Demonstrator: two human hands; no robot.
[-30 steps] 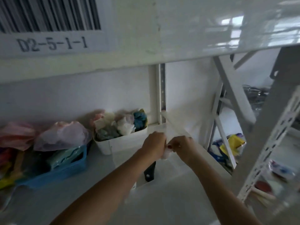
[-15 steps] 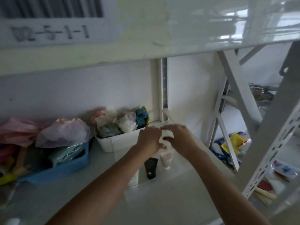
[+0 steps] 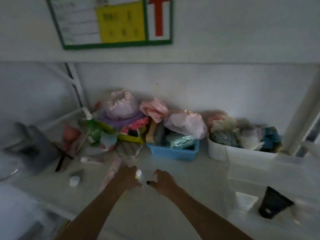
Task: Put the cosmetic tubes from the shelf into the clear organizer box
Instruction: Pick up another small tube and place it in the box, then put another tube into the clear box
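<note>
The frame is motion-blurred. My left hand [image 3: 129, 177] is over the middle of the shelf, with thumb and fingers closed around a small white-and-yellow tube [image 3: 138, 174]. My right hand [image 3: 162, 181] hovers just right of it, fingers spread and holding nothing. A pink tube [image 3: 112, 170] lies on the shelf beside my left hand. A white-capped tube [image 3: 75, 180] and another pale tube [image 3: 90, 160] lie further left. The clear organizer box [image 3: 259, 163] stands at the right. It holds a black tube [image 3: 273, 203] and a white tube [image 3: 245, 200].
Along the back wall stand a blue basket [image 3: 173, 151] and a white bin [image 3: 218, 151], both stuffed with soft items, beside a pile with a green bottle [image 3: 92, 130]. A grey object [image 3: 29, 148] sits at the left. A white upright post [image 3: 301, 118] rises at the right.
The view swung left and down. Both hands left the organizer box, where a white tube was dropped, and moved left over the loose tubes on the shelf.
</note>
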